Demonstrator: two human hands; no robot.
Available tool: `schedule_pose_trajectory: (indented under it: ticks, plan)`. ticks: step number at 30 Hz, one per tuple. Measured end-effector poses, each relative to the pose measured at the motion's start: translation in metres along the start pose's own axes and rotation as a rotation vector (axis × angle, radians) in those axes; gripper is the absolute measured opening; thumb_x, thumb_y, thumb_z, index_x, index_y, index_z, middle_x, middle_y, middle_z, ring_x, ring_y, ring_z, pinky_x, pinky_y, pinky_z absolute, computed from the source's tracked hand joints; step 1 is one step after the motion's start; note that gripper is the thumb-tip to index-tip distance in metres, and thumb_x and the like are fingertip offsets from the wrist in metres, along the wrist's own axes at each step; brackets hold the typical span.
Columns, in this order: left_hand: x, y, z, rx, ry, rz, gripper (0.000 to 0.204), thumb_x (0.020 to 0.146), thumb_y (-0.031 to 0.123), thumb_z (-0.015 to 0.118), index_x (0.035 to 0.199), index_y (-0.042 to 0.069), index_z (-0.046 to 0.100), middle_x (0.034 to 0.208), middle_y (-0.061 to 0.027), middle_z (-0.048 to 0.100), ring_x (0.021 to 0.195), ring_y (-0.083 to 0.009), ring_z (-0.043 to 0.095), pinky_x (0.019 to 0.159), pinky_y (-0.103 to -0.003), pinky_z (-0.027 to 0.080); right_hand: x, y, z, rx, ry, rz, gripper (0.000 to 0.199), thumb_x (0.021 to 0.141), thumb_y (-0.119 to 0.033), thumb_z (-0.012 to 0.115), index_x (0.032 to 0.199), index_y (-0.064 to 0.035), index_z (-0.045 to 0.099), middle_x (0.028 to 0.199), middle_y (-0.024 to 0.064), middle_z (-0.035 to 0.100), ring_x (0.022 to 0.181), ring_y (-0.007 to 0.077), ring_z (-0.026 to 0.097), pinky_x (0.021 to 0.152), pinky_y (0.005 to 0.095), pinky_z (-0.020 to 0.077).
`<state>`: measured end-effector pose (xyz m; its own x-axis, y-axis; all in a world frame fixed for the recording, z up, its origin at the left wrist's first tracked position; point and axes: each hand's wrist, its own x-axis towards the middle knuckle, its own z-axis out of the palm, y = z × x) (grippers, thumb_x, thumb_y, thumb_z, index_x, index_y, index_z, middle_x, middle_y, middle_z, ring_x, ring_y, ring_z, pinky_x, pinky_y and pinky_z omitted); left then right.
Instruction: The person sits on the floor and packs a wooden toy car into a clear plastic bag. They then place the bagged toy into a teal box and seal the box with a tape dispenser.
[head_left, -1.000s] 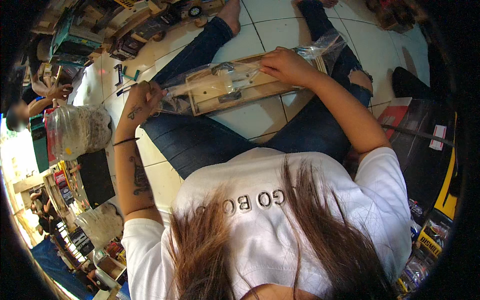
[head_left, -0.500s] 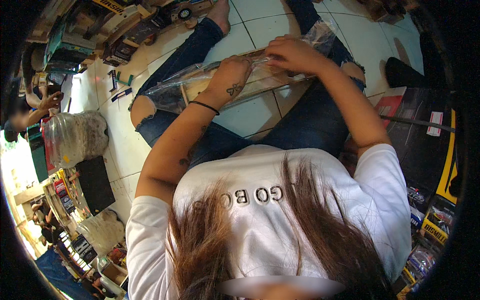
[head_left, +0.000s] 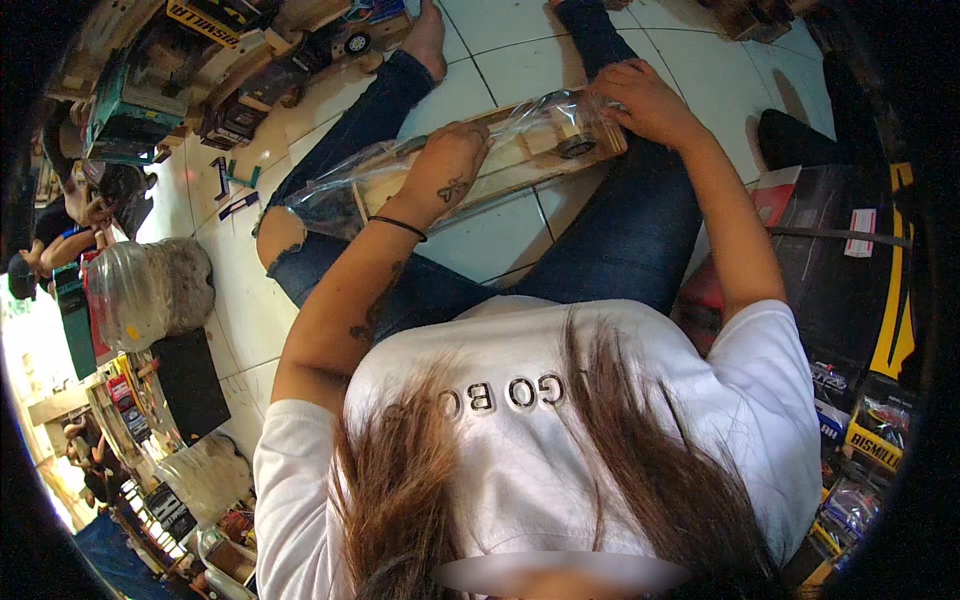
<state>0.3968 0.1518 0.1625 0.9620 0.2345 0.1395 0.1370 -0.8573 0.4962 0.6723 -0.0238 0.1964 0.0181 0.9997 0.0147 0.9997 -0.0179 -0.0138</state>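
Between my legs lies a long, shallow wooden frame (head_left: 505, 183), tilted up toward the right, with a small wheel (head_left: 576, 147) showing at its right end. Clear plastic wrap (head_left: 340, 193) covers much of it and hangs loose past its left end. My left hand (head_left: 447, 172) is closed on the plastic over the frame's middle. At the right end, the bent fingers of my right hand (head_left: 645, 100) grip the plastic along the frame's edge; the fingertips are partly hidden.
Wooden toy trucks (head_left: 270, 80) stand at the far left. Small blue and green pieces (head_left: 235, 180) lie on the tiled floor. Plastic-wrapped bundles (head_left: 150, 290) sit at left, near other people. To the right is a large dark strapped package (head_left: 825, 260).
My right hand has moved right to the frame's end, drawing the plastic along and uncovering the wheel. My left hand has shifted slightly left and down.
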Motion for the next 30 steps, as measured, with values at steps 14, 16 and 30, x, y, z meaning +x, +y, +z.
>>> schedule_pose_trajectory:
  ticks: [14,16,30]
  plan:
    - [-0.001,-0.002,0.002,-0.046,0.037,0.025,0.029,0.095,0.022,0.046,0.088,-0.004,0.058,0.085,-0.0245,0.057,0.085,-0.0406,0.056,0.08,-0.046,0.044,-0.018,0.039,0.015,0.637,-0.267,0.38,0.026,0.084,-0.023,0.063,0.105,-0.0082,0.063,0.106,0.0101,0.061,0.106,0.0269,0.054,0.097,0.0401,0.0383]
    - [0.0,-0.002,0.001,-0.06,0.021,0.018,0.03,0.096,0.022,0.045,0.087,-0.003,0.057,0.084,-0.0244,0.056,0.084,-0.0407,0.055,0.079,-0.047,0.044,-0.008,0.036,0.003,0.818,-0.347,0.535,0.027,0.082,-0.024,0.064,0.104,-0.0083,0.063,0.104,0.0103,0.061,0.104,0.0285,0.055,0.094,0.0408,0.0399]
    - [-0.029,-0.021,-0.007,0.264,0.24,0.204,0.024,0.087,0.027,0.057,0.095,0.004,0.063,0.093,-0.0161,0.061,0.095,-0.0305,0.056,0.083,-0.042,0.043,0.06,-0.112,0.024,0.311,0.049,-0.2,0.02,0.091,-0.024,0.053,0.093,-0.0061,0.061,0.092,0.0109,0.062,0.091,0.0289,0.058,0.088,0.0412,0.041]
